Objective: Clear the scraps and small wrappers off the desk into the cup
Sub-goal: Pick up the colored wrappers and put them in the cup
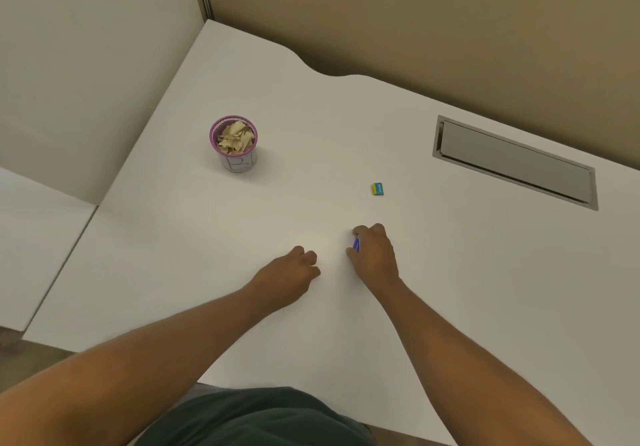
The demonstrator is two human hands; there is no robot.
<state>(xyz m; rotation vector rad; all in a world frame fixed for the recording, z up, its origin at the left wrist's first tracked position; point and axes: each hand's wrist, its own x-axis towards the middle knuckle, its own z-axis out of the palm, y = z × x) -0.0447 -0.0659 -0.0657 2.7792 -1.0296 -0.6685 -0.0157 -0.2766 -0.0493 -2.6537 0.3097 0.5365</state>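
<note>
A purple-rimmed cup [234,161] stands on the white desk [450,272] at the back left, filled with tan paper scraps [235,139]. A small teal and yellow wrapper [377,189] lies flat on the desk to the right of the cup. My right hand [374,255] rests on the desk below that wrapper, its fingers curled around a small blue wrapper [356,244] that shows at the thumb side. My left hand [289,274] lies just left of it with the fingers curled in; nothing shows in it.
A grey metal cable hatch [516,161] is set into the desk at the back right. A white partition [86,82] stands to the left and a tan wall [415,12] behind. The desk's front edge runs close to my body.
</note>
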